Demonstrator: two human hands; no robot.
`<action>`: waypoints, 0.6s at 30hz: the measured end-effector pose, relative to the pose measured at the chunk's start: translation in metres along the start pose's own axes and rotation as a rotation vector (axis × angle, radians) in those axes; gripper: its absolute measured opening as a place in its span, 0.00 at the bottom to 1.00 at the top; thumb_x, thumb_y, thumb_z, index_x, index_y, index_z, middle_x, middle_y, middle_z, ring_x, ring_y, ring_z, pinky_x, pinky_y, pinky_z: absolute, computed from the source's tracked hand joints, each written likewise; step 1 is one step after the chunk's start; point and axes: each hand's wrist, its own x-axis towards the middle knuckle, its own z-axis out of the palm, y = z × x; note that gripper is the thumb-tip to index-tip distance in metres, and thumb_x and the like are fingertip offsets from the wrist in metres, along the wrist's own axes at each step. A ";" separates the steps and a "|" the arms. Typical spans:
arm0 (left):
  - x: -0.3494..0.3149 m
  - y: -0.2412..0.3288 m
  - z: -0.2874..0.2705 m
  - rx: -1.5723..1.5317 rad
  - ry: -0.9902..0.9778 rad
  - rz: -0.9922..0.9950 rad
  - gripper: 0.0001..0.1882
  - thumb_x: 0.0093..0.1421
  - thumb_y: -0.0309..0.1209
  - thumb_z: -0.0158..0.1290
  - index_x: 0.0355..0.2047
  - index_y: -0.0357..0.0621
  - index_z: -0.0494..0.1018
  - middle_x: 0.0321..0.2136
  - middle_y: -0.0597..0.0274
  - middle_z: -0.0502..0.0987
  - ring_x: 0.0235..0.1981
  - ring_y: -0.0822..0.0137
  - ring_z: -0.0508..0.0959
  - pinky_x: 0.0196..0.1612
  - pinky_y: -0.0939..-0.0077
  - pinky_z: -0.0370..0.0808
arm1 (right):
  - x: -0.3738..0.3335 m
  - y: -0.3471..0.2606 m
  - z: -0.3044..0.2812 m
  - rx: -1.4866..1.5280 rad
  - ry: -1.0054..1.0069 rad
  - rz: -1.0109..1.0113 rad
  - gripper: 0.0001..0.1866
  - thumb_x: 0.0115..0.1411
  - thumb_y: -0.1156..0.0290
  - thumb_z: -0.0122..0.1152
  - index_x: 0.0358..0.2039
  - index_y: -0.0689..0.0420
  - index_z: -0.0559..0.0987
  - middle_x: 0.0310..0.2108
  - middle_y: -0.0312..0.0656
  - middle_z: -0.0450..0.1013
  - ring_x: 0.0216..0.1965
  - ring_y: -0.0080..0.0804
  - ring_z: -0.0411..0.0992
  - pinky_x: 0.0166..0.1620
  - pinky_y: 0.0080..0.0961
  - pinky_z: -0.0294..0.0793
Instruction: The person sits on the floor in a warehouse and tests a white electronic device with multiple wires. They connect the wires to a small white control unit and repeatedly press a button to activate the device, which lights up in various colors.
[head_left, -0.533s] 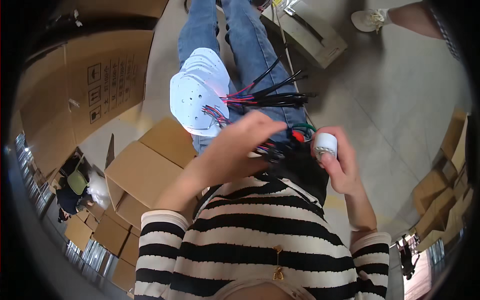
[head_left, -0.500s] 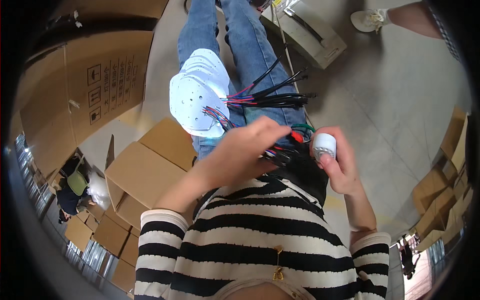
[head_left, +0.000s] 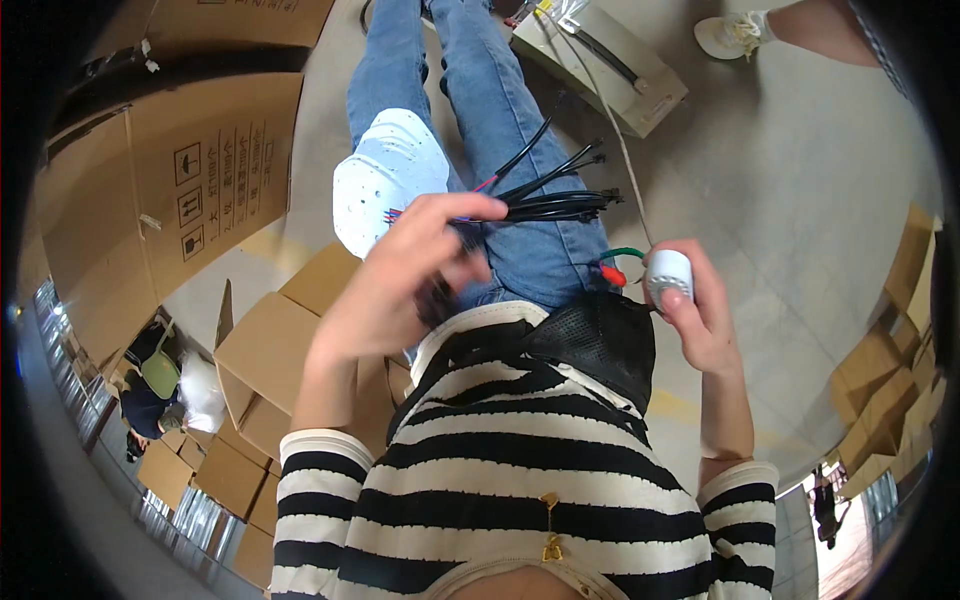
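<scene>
My right hand (head_left: 700,318) is closed around a white cylinder (head_left: 670,268) with a ring of small holes at its near end; the thumb presses on that end. Beside it, a red clip (head_left: 612,276) and a green wire (head_left: 625,251) stick out by a black mesh pouch (head_left: 605,335) at my waist. My left hand (head_left: 415,262), smeared by motion, is over my lap among dark cable ends (head_left: 437,300); its grip is unclear. A stack of white rounded plates (head_left: 385,180) lies on my thighs, with black-sleeved cables (head_left: 560,205) reaching right from it.
An open cardboard box (head_left: 280,340) stands left of my lap, below a large printed carton (head_left: 200,170). A beige metal case (head_left: 620,75) sits on the floor ahead. Another person's shoe (head_left: 730,37) is at the far right. More cardboard (head_left: 880,370) is stacked at right.
My left hand has moved left, away from the pouch and red clip, and the dark cable ends there are now left over my lap. My right hand, still holding the cylinder, has shifted slightly right.
</scene>
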 end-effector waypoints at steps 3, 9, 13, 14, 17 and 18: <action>0.020 0.008 -0.016 -0.190 0.041 -0.148 0.11 0.59 0.29 0.35 0.35 0.36 0.65 0.23 0.64 0.71 0.21 0.79 0.65 0.25 0.87 0.63 | 0.004 0.001 0.001 0.046 -0.017 -0.012 0.12 0.51 0.68 0.47 0.35 0.60 0.65 0.23 0.33 0.62 0.24 0.18 0.58 0.29 0.14 0.59; -0.020 0.030 -0.033 -0.037 0.198 -0.108 0.08 0.54 0.26 0.44 0.28 0.34 0.71 0.16 0.67 0.68 0.15 0.79 0.63 0.18 0.87 0.58 | 0.000 0.007 -0.001 -0.015 -0.019 0.015 0.12 0.51 0.68 0.47 0.35 0.59 0.66 0.24 0.35 0.63 0.26 0.20 0.60 0.31 0.15 0.60; -0.031 0.035 -0.025 0.229 0.355 -0.178 0.04 0.49 0.22 0.49 0.26 0.36 0.72 0.20 0.66 0.72 0.17 0.79 0.67 0.21 0.87 0.63 | 0.004 0.006 0.010 -0.024 -0.061 0.026 0.12 0.50 0.71 0.49 0.36 0.58 0.65 0.24 0.38 0.64 0.26 0.24 0.63 0.30 0.19 0.62; -0.023 0.028 -0.018 0.276 0.363 -0.166 0.04 0.47 0.21 0.51 0.26 0.39 0.72 0.18 0.65 0.72 0.18 0.80 0.68 0.22 0.87 0.64 | 0.005 0.006 0.011 -0.044 -0.081 0.013 0.12 0.50 0.71 0.49 0.36 0.58 0.65 0.24 0.38 0.65 0.25 0.24 0.63 0.30 0.19 0.63; 0.010 0.018 -0.001 0.450 0.240 -0.104 0.05 0.49 0.25 0.50 0.27 0.38 0.71 0.16 0.62 0.70 0.18 0.78 0.68 0.22 0.84 0.64 | 0.006 0.005 0.011 -0.082 -0.112 -0.033 0.12 0.50 0.71 0.50 0.35 0.58 0.65 0.23 0.39 0.65 0.24 0.26 0.64 0.29 0.20 0.63; 0.021 0.009 0.000 0.515 0.194 -0.072 0.06 0.49 0.25 0.49 0.29 0.37 0.71 0.18 0.65 0.71 0.20 0.80 0.68 0.24 0.85 0.65 | 0.006 0.005 0.011 -0.088 -0.111 -0.054 0.12 0.50 0.70 0.50 0.35 0.58 0.65 0.23 0.39 0.65 0.24 0.26 0.64 0.28 0.20 0.63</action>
